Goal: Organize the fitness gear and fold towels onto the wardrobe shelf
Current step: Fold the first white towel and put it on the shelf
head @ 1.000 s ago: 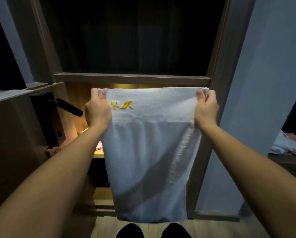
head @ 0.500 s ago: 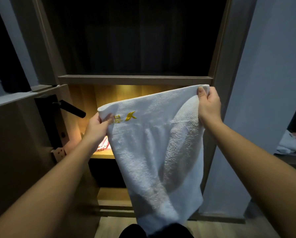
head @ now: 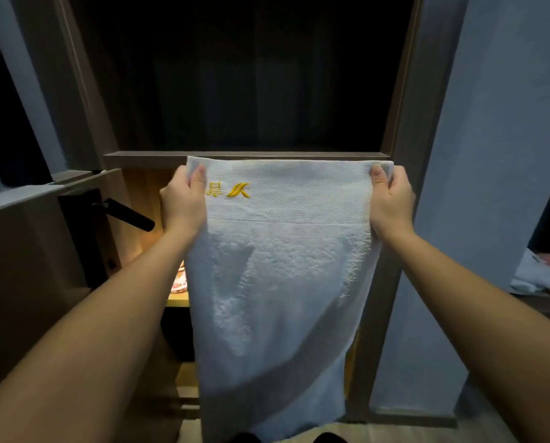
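Head cam: you pinched the white towel [head: 277, 282] by both top corners, left hand [head: 184, 199] and right hand [head: 392, 199], so it hung flat, probably for folding.

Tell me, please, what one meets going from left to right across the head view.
Black lever door handle → left hand → gold embroidered logo on the white terry towel → right hand → pale blue-grey wall → crumpled white and pink cloths.
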The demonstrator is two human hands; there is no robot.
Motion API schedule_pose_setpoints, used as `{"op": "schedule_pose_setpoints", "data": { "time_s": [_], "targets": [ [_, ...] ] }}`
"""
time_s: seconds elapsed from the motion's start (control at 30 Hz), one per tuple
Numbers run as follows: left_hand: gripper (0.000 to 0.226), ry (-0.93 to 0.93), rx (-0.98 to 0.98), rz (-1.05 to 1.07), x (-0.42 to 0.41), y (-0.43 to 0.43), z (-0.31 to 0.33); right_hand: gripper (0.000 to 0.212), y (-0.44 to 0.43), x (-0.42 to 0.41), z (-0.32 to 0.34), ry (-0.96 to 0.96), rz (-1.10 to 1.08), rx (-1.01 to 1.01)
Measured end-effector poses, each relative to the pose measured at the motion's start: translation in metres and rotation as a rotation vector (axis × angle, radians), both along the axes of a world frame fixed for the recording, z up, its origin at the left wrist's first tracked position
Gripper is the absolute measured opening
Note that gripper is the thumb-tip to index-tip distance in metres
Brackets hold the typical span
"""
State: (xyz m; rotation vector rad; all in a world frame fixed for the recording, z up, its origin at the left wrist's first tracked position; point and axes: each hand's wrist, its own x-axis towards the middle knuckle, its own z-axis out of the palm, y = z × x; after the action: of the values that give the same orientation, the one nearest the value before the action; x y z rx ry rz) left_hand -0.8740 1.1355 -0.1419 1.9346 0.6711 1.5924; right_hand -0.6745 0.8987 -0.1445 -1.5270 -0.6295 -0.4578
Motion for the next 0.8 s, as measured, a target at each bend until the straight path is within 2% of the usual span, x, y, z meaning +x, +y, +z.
{"op": "schedule_pose_setpoints", "data": {
  "time_s": [0.13, 0.23, 0.37, 0.47, 0.5, 0.57, 0.6, 0.63, 0.67, 0.73, 0.8],
  "targets": [
    [0.045, -0.037, 0.026, -0.052, 0.013, 0.005, 0.021, 0.024, 0.009, 0.007, 0.013, -0.015, -0.001, 0.056],
    [0.045, 0.039, 0.041, -0.019, 0.016, 0.016, 0.026, 0.024, 0.014, 0.024, 0.018, -0.044, 0.003, -0.010],
    [0.041, 0.151, 0.010, 0.022, 0.038, 0.029, 0.045, 0.024, 0.027, 0.053, 0.031, 0.023, 0.036, -0.061],
    [0.032, 0.103, -0.085, -0.036, 0.055, 0.038, 0.065, 0.024, 0.034, 0.064, 0.049, -0.005, 0.054, 0.049],
    [0.032, 0.181, -0.103, -0.042, 0.061, 0.042, 0.066, 0.027, 0.033, 0.071, 0.050, -0.001, 0.041, 0.013],
    [0.033, 0.475, -0.172, 0.006, 0.068, 0.045, 0.052, 0.036, 0.031, 0.082, 0.036, 0.067, -0.019, -0.361],
    [0.035, 0.558, -0.208, 0.037, 0.070, 0.047, 0.042, 0.039, 0.029, 0.086, 0.025, 0.112, -0.036, -0.544],
    [0.039, 0.575, -0.217, 0.032, 0.071, 0.048, 0.034, 0.038, 0.027, 0.090, 0.016, 0.154, -0.041, -0.590],
    [0.042, 0.555, -0.191, 0.010, 0.072, 0.048, 0.030, 0.036, 0.025, 0.091, 0.013, 0.166, -0.030, -0.548],
    [0.043, 0.394, -0.199, -0.009, 0.072, 0.048, 0.030, 0.036, 0.023, 0.091, 0.015, 0.163, -0.005, -0.392],
    [0.044, 0.358, -0.243, -0.056, 0.069, 0.044, 0.034, 0.033, 0.021, 0.090, 0.022, 0.136, 0.032, -0.346]
  ]
}}
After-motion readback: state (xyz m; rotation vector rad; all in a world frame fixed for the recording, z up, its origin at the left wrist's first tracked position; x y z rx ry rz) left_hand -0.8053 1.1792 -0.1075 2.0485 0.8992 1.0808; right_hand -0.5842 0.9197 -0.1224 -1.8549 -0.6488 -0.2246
